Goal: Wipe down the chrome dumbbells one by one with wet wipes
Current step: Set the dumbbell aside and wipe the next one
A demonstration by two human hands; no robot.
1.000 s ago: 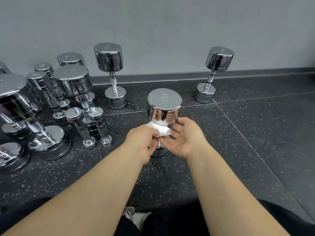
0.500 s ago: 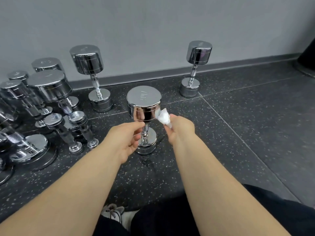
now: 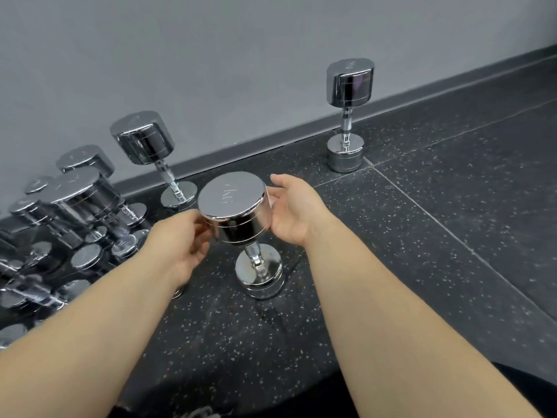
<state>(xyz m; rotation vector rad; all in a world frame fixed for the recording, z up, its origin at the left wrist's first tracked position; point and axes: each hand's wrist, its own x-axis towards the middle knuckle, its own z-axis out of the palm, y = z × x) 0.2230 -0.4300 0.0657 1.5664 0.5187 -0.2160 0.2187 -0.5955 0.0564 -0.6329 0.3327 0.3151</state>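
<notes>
Head view — tilted, facing forward and down, close in.

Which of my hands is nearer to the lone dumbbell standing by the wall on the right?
Right. The right hand is at the right side of the middle dumbbell, toward the lone dumbbell; the left hand is on the opposite side, farther off.

1. Wall (image 3: 211, 55): plain grey, matt finish, evenly lit.
2. Baseboard (image 3: 271, 142): darker grey strip running along the wall foot.
3. Floor (image 3: 437, 267): black rubber tiles, pale-speckled; straight seams (image 3: 422, 208) visible between tiles.
</notes>
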